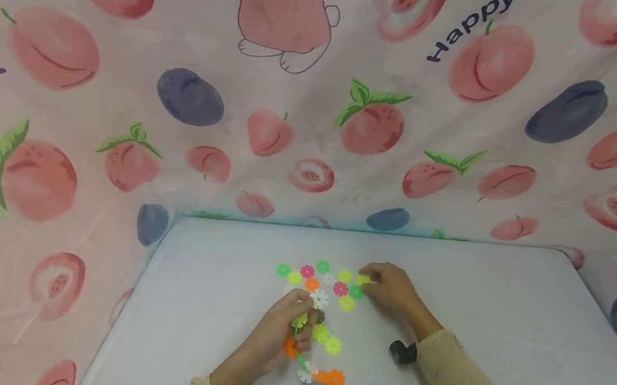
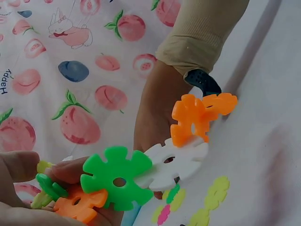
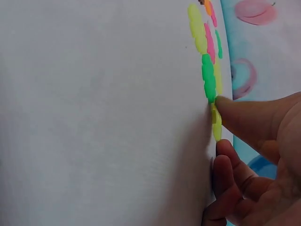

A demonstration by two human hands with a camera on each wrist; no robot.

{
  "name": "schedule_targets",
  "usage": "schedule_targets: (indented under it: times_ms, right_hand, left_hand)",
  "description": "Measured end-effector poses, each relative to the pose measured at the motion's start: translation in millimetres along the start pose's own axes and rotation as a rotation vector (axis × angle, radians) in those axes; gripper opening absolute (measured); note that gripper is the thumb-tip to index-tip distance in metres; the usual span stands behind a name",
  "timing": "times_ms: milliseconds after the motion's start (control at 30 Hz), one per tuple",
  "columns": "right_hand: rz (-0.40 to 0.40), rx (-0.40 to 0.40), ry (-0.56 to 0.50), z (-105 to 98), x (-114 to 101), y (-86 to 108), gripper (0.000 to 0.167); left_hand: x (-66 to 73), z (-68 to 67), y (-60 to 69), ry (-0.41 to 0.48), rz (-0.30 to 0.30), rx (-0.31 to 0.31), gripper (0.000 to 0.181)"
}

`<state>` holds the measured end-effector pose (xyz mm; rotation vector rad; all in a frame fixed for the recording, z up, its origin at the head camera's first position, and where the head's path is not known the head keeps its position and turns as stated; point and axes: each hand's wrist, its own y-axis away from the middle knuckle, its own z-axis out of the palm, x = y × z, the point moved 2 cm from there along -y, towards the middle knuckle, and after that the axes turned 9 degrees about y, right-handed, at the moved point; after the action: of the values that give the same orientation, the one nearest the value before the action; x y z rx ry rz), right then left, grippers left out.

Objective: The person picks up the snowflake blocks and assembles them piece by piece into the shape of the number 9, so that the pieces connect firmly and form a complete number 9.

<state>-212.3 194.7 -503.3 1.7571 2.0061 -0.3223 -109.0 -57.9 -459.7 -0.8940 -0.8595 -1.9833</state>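
My left hand (image 1: 274, 331) grips one end of a chain of interlocked plastic snowflake discs. In the left wrist view the chain runs from small yellow and green pieces by the thumb through an orange disc (image 2: 77, 207), a green disc (image 2: 101, 176) and a white disc (image 2: 162, 176) to two orange discs (image 2: 188, 115). At the right end of the loose discs, my right hand (image 1: 392, 288) has its thumb and a fingertip on opposite edges of a yellow disc (image 3: 216, 127) at the tabletop. A green disc (image 3: 208, 77) lies against that yellow one.
Loose flower-shaped discs, among them a pink disc (image 1: 306, 271), an orange disc (image 1: 312, 284) and a white disc (image 1: 320, 298), lie between the hands. Two yellow discs (image 1: 332, 345) sit nearer the chain. A fruit-printed cloth (image 1: 308, 108) rises behind the white table (image 1: 203, 283).
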Motion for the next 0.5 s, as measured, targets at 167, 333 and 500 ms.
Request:
schedule_targets:
  times_ms: [167, 333, 500]
  right_hand:
    - [0.000, -0.010, 0.020, -0.1, 1.6, -0.3, 0.018]
    - [-0.023, -0.009, 0.041, 1.1, 5.1, -0.8, 0.016]
    - [-0.034, -0.001, 0.053, 1.3, 7.6, 0.2, 0.020]
  left_hand:
    - [-0.7, 0.6, -1.1, -0.018, -0.002, -0.008, 0.028]
    - [-1.8, 1.0, -1.5, -0.031, -0.005, -0.009, 0.027]
    - [-2.3, 1.3, -1.7, -0.061, 0.010, 0.029, 0.024]
